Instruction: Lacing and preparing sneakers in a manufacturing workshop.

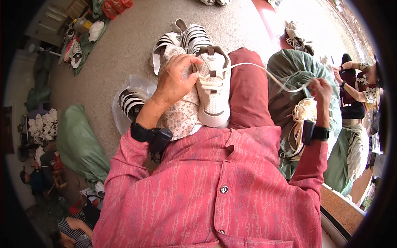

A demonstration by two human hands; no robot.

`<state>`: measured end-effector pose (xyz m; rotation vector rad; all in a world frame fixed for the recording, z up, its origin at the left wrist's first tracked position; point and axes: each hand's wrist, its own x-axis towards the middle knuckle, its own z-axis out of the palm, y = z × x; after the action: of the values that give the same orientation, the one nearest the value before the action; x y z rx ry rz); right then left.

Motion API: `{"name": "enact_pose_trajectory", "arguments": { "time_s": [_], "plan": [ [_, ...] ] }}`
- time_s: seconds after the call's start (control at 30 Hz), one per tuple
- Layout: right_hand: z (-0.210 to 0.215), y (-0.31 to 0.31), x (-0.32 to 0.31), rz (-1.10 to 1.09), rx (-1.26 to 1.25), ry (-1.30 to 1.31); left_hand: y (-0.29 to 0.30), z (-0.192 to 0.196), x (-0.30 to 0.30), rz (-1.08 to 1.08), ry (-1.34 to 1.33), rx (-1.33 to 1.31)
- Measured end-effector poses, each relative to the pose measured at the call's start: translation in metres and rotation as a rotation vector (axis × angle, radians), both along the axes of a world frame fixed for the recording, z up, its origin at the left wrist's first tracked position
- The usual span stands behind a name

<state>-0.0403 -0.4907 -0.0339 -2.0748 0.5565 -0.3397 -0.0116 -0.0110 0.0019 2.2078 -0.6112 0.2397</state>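
A cream-white sneaker with a brown tongue loop lies across my lap, toe toward me. My left hand grips its left side near the tongue, with thumb and index finger bent over the edge; the other fingers are partly hidden. A flat white shoelace runs from the sneaker's right side in a slack curve to the right. Its far part is pinched in my right hand, held up beside my right thigh. Under the sneaker, a flower-patterned cloth covers my left thigh.
More strappy shoes lie just beyond my knees. Left of me, a clear plastic bag surrounds another shoe. A bundle of cream laces rests on a green sack at my right. Another person sits at far right.
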Motion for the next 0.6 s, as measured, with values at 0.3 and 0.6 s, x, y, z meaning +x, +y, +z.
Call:
{"name": "enact_pose_trajectory", "arguments": {
  "time_s": [0.3,0.6],
  "plan": [
    [0.127,0.198,-0.056,1.169,0.145,-0.089,0.009,-0.004,0.010,-0.148,0.036,0.188],
    [0.229,0.243,-0.113,1.663,-0.217,-0.809,0.011,-0.005,0.010,0.042,0.179,0.070]
  ]
}}
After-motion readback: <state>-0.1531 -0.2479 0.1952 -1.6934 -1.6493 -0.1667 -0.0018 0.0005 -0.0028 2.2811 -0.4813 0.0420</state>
